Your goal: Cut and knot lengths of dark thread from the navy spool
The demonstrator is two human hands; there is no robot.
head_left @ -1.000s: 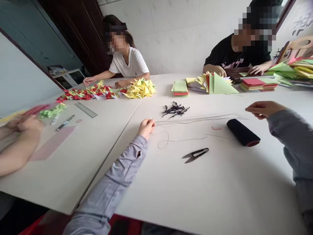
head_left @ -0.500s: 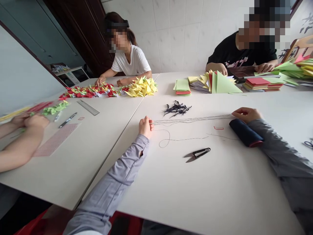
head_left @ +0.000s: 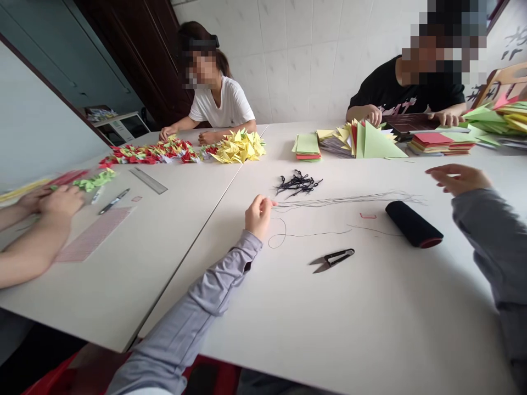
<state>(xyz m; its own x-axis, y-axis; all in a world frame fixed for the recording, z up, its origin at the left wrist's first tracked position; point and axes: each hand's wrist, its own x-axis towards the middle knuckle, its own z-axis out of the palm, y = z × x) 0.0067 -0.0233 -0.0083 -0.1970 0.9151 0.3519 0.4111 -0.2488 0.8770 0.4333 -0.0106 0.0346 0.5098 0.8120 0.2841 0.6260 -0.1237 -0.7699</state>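
My left hand (head_left: 259, 215) pinches one end of a bundle of thin dark threads (head_left: 337, 201), which stretches rightward over the white table. The bundle's far end fans out loose. My right hand (head_left: 459, 178) is raised beyond that end, fingers apart, with no thread visible in it. Below the right hand lies a dark spool of thread (head_left: 414, 224) on its side, and a loose strand runs left from it. Thread snips (head_left: 332, 260) rest nearer to me, blades pointing left. Small black knotted cords (head_left: 298, 182) lie in a heap just behind the threads.
Folded yellow paper pieces (head_left: 241, 146) and stacked coloured paper (head_left: 307, 147) lie along the back. At left are a ruler (head_left: 149, 180), a pen (head_left: 114, 201) and a pink lined sheet (head_left: 94, 236), near another person's hands (head_left: 61, 200). Two people sit across the table.
My right hand has let go of the threads' right end and moved right and up, away from the spool. My left hand has shifted slightly right, still pinching the bundle.
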